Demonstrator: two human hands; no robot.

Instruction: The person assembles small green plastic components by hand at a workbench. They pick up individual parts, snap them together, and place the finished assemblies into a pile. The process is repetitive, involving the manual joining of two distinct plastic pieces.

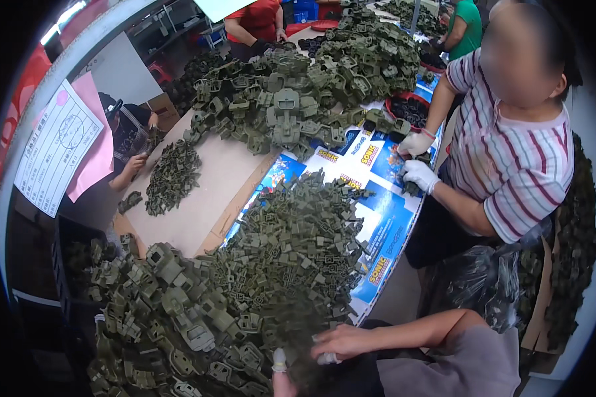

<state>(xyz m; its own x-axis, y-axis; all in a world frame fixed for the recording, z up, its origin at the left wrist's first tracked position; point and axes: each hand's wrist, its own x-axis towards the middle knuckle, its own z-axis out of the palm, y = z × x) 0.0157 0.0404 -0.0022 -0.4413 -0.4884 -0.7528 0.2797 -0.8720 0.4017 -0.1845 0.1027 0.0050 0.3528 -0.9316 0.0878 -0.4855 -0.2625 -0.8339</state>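
Observation:
At the lower edge, my right hand (346,340) reaches in from the right, its fingers bent toward a dark green blur of plastic parts (299,344). A white cover sits on one of its fingertips. Just left of it my left hand (281,377) shows only in part, with a white-covered digit pointing up; its other fingers are hidden. Beyond both hands rises a heap of small olive-green plastic parts (298,245). Larger olive-green moulded parts (192,317) are piled to the left. What lies between my hands is too smeared to tell singly.
A co-worker in a striped shirt (523,165) handles parts with white gloves at the right table edge. Another person (129,149) works at the left. Big green parts (291,112) heap up at the back, near a red basket (409,109). Printed blue-white sheets (384,218) cover the table.

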